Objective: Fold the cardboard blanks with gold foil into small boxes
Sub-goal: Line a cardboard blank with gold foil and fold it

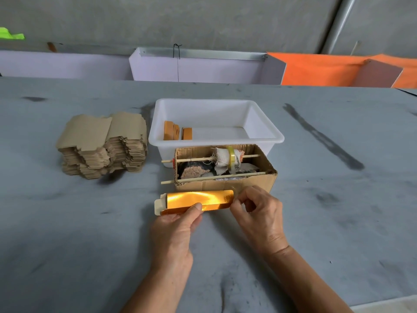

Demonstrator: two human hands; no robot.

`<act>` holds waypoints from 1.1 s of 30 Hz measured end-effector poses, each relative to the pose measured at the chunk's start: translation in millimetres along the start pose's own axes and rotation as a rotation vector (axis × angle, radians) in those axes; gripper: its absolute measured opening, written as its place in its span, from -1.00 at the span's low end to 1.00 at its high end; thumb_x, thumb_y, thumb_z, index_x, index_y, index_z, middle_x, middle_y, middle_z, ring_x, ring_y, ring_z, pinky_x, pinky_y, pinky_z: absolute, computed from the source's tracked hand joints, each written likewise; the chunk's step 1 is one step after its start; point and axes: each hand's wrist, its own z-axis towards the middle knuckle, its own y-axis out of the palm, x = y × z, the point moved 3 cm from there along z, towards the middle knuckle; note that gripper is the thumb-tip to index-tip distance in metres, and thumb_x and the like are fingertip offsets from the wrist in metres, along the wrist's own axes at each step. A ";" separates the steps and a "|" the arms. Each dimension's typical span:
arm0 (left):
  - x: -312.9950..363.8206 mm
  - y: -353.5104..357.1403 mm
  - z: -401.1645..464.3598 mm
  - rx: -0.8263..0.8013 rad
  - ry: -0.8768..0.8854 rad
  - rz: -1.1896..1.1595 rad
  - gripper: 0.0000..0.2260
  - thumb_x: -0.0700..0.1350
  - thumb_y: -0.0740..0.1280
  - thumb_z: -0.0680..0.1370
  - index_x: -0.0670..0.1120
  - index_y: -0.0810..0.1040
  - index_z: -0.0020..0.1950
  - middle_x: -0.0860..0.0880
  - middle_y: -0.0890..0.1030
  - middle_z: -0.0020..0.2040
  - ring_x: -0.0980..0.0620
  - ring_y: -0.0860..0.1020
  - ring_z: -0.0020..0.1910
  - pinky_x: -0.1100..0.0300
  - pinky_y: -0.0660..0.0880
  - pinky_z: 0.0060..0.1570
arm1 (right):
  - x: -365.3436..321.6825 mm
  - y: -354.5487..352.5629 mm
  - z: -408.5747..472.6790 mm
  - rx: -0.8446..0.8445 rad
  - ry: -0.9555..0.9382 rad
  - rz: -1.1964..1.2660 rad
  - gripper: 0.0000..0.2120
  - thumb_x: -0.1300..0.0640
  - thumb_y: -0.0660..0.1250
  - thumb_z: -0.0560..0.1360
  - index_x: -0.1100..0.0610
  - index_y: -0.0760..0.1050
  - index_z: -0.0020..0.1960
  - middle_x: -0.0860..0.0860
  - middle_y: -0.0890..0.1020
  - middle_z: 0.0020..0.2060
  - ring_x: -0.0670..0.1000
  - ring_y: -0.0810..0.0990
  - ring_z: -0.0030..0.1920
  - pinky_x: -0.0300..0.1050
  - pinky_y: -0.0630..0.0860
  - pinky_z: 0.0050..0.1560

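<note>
I see my left hand point(174, 224) pinching the near edge of the gold box point(198, 201), thumb on top, while my right hand point(257, 211) curls its fingers at the box's right end. The box lies lengthwise on the grey table point(67, 245), its left flap open. Directly behind it a carton point(225, 185) of rags and sticks stands close, then a white tub point(216, 123) with a few orange pieces. The blanks point(101, 145) are stacked well to the left.
</note>
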 end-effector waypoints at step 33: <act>-6.6 0.7 -36.0 -0.077 -0.041 -0.023 -0.89 -0.39 0.40 0.39 -0.30 0.60 -0.10 -0.28 0.66 -0.10 -0.25 0.63 -0.03 0.02 0.58 -0.05 | -39.8 -5.6 -52.1 -0.227 0.441 0.903 -0.86 0.17 0.38 0.39 0.19 0.60 -0.32 0.00 0.52 -0.46 -0.12 0.43 -0.39 -0.31 0.41 -0.33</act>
